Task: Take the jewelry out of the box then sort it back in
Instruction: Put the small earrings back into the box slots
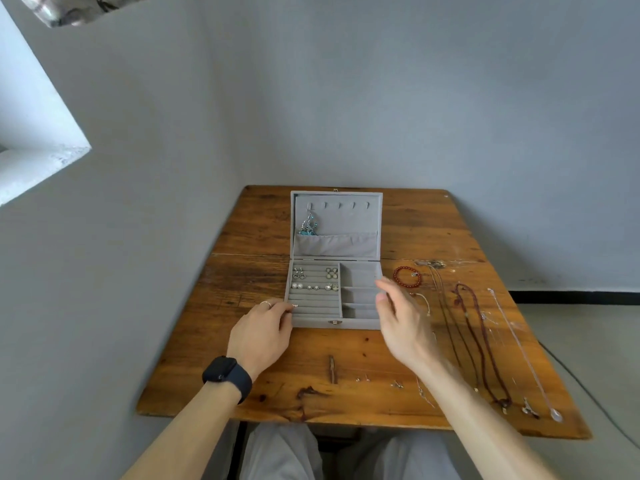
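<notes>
Earrings (362, 378), loose, lay near the front edge of the table (242, 393); we judged a passing forearm could sweep them off. Left hand (259, 336), watch (227, 375) on its wrist: fingers curled, pinching a small piece (294, 305), too small for us to name, at the near-left corner of the box (313, 322); we feared it could slip from so light a pinch. Right hand (401, 320), blurred: fingers loose and spread, holding nothing, just beside the box's right wall. Bracelet (407, 277), bead necklace (485, 341) and silver chain (519, 348) lay right of the box; we thought that arm might snag and tangle them. Box open; studs (313, 280) sat in its left slots, and a turquoise necklace (308, 226) hung in the lid.
</notes>
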A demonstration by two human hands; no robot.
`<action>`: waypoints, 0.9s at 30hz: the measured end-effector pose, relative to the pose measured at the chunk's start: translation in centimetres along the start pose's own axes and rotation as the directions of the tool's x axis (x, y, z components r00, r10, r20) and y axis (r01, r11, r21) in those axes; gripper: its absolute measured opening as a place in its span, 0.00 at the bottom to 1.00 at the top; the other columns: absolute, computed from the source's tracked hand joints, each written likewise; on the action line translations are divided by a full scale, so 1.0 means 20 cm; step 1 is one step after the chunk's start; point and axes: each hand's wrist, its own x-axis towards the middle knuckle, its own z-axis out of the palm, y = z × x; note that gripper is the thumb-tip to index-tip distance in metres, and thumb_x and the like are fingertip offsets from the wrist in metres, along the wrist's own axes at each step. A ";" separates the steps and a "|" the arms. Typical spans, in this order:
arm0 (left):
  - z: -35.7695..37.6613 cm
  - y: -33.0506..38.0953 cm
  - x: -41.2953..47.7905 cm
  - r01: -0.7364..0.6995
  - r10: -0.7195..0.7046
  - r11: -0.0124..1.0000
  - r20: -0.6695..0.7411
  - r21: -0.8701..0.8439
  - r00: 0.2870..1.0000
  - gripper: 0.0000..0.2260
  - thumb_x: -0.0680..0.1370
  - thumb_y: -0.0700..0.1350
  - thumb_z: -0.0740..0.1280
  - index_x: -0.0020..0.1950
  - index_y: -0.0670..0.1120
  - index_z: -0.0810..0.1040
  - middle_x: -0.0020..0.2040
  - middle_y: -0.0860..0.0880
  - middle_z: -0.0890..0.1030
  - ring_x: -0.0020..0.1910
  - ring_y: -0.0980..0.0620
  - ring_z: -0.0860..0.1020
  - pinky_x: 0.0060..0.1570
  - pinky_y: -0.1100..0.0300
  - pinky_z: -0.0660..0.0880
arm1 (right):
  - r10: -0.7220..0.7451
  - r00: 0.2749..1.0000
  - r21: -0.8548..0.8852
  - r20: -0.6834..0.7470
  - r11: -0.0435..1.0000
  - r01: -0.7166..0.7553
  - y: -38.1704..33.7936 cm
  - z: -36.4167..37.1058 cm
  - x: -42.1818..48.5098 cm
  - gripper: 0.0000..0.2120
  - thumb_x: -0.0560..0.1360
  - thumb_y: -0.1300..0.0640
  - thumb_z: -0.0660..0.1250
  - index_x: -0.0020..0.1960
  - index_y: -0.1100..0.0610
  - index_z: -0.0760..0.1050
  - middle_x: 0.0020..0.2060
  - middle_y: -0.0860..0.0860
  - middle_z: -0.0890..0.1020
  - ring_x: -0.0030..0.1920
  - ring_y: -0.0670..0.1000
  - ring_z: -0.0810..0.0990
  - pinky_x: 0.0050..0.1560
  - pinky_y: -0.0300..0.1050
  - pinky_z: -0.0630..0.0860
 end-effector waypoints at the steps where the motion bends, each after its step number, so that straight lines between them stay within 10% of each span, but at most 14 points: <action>1: 0.01 0.01 -0.03 0.010 -0.010 1.000 -0.035 -0.016 0.999 0.14 0.81 0.48 0.63 0.66 0.51 0.78 0.65 0.53 0.78 0.60 0.52 0.78 0.51 0.54 0.80 | 0.022 0.999 0.010 -0.023 1.000 -0.022 0.02 -0.05 -0.03 0.19 0.85 0.52 0.56 0.74 0.53 0.69 0.73 0.48 0.71 0.72 0.46 0.69 0.68 0.38 0.62; 7: 0.14 0.20 -0.26 -0.034 0.006 0.993 -0.234 -0.117 0.972 0.13 0.76 0.44 0.70 0.60 0.49 0.78 0.60 0.50 0.77 0.55 0.50 0.77 0.49 0.54 0.78 | -0.001 0.988 -0.091 -0.156 0.996 -0.013 0.16 -0.19 -0.28 0.13 0.78 0.54 0.69 0.61 0.48 0.80 0.59 0.43 0.81 0.61 0.45 0.76 0.60 0.42 0.70; 13: 0.31 0.35 -0.38 -0.142 0.141 0.990 0.052 0.022 0.989 0.25 0.83 0.56 0.52 0.80 0.52 0.61 0.79 0.54 0.61 0.79 0.53 0.58 0.77 0.50 0.52 | -0.063 0.989 -0.323 -0.134 0.946 0.016 0.25 -0.09 -0.54 0.11 0.71 0.49 0.76 0.53 0.44 0.83 0.57 0.39 0.79 0.58 0.44 0.71 0.51 0.42 0.71; 23: 0.33 0.35 -0.39 -0.121 0.106 0.988 0.143 0.098 0.984 0.27 0.82 0.58 0.42 0.81 0.53 0.54 0.81 0.54 0.55 0.80 0.54 0.51 0.77 0.51 0.44 | -0.109 0.975 -0.348 -0.193 0.937 0.036 0.23 0.00 -0.60 0.05 0.70 0.59 0.78 0.44 0.52 0.85 0.52 0.46 0.84 0.55 0.54 0.77 0.51 0.54 0.77; 27: 0.32 0.35 -0.38 -0.111 0.095 0.989 0.159 0.096 0.983 0.28 0.82 0.59 0.41 0.81 0.54 0.53 0.81 0.55 0.54 0.80 0.54 0.49 0.76 0.52 0.41 | -0.125 0.945 -0.274 -0.304 0.961 0.039 0.24 -0.01 -0.63 0.05 0.73 0.60 0.75 0.47 0.53 0.83 0.49 0.46 0.84 0.51 0.51 0.77 0.51 0.39 0.72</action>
